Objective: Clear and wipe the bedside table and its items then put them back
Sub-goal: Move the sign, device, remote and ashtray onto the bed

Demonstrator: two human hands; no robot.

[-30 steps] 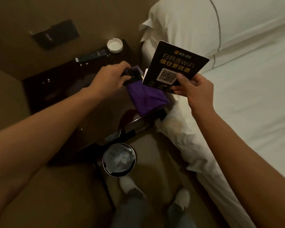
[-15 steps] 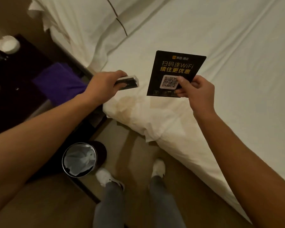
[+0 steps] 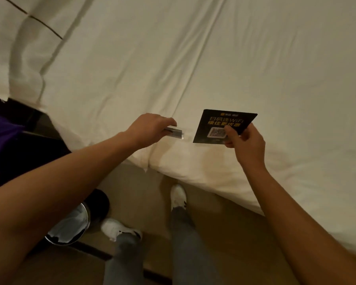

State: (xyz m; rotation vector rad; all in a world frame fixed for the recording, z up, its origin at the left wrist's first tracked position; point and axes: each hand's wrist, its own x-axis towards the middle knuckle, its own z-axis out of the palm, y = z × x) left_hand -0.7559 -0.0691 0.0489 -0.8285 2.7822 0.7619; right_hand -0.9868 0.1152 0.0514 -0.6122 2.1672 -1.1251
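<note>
My right hand (image 3: 244, 140) pinches a black WiFi card (image 3: 220, 124) with yellow lettering and a QR code, held low over the white bed (image 3: 214, 58). My left hand (image 3: 150, 128) grips a small clear stand with a dark base (image 3: 175, 133), its tip just at the bed's edge. A purple cloth (image 3: 0, 140) lies on the dark bedside table (image 3: 27, 118) at the far left, only partly in view.
A round metal waste bin (image 3: 70, 227) with a plastic liner stands on the floor by the table. My two feet in white shoes stand between bin and bed. A pillow (image 3: 19, 38) lies at the upper left.
The view swung right from the table to the bed. Both hands moved over the bed and dropped lower, the left carrying the small stand, the right the card.
</note>
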